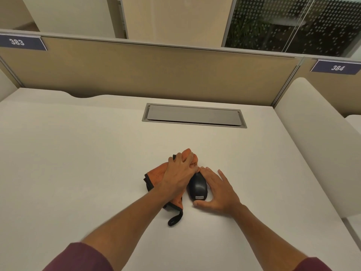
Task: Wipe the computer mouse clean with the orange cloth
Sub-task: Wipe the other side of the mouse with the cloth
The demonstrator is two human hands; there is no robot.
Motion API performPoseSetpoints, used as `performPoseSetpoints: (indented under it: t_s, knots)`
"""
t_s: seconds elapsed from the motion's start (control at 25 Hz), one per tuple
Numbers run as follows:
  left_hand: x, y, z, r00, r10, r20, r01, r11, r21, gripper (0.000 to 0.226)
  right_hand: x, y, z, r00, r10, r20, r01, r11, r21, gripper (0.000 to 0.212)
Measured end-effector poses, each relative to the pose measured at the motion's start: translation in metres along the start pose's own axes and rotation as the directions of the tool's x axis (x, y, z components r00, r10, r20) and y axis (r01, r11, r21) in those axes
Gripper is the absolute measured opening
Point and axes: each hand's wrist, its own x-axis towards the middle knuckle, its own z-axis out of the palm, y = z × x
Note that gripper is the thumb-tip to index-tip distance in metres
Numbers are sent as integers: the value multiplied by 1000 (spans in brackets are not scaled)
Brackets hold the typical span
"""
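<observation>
A black computer mouse (198, 187) lies on the white desk (78, 163), its labelled rear end toward me. My right hand (216, 190) cups its right side, thumb at the rear and fingers along the far edge. The orange cloth (156, 174), edged in black with a black loop, is bunched just left of the mouse. My left hand (178, 174) lies on top of the cloth, fingers closed on a gathered fold at its far end, touching the mouse's front left.
A grey cable hatch (193, 115) is set into the desk behind the hands. A tan partition (146, 73) with number plates 383 and 384 closes off the back. A white rounded divider (312, 143) runs along the right side.
</observation>
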Motion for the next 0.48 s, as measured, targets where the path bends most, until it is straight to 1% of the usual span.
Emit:
performPoseSetpoints:
  t_s: [0.12,0.24,0.32,0.48]
  knots:
    - [-6,-12,1,997,73,-14,-72,995,61,53,0,0,0,1000,-9,7,9,999,-53,111]
    - [-15,-25,3,996,84,-5,-83,993,81,48,0,1,1,1000,-6,1,6,999,-54,110]
    - [-20,-28,5,999,43,-4,-42,997,58,47,0,1,2,1000,-3,-2,3,999,-46,110]
    - [-11,-18,0,996,-92,-22,91,995,-51,49,0,1,3,1000,-1,0,1,999,-42,110]
